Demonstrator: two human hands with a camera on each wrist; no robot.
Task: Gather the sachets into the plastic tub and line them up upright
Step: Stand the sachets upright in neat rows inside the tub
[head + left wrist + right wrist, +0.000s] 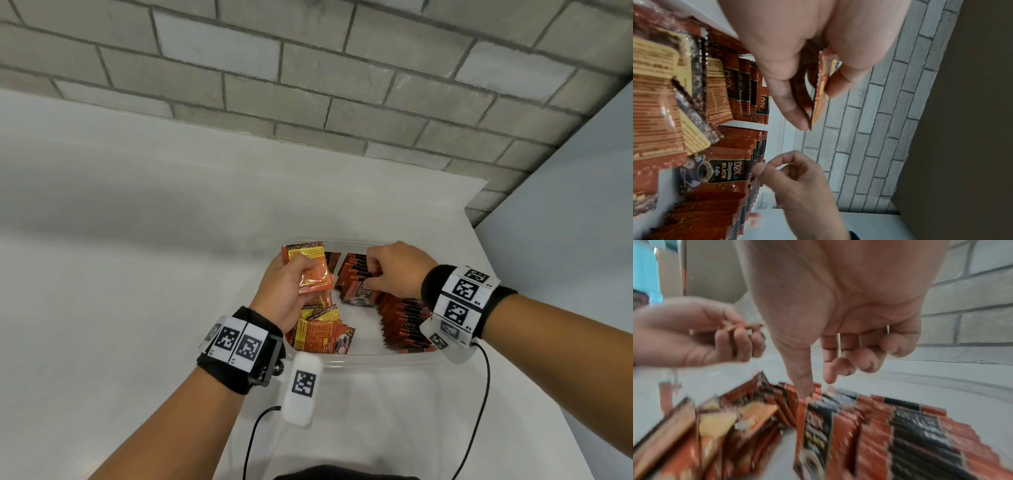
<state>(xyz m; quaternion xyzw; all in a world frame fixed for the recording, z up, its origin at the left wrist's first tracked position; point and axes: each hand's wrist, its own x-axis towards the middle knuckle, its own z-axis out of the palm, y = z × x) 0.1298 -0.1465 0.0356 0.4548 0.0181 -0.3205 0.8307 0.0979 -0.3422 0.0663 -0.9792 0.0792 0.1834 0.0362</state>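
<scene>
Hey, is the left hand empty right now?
No, the left hand grips a small stack of orange foil sachets above the clear plastic tub.

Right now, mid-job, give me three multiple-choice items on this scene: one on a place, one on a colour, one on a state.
1. Where do the lined-up sachets stand?
A. in the plastic tub
B. on the bare table
C. on the brick wall

2. Which colour is the panel on the back of the sachets in the left hand?
A. blue
B. yellow
C. green

3. What is the right hand doing?
A. lying flat on the table
B. gripping the tub's rim
C. fingers curled, thumb down on the tops of a sachet row

Answers: 1 A, the rows sit inside the clear rim. 2 B, the held sachets show a yellow panel in the head view. 3 C, the right wrist view shows the thumb tip on the row.
</scene>
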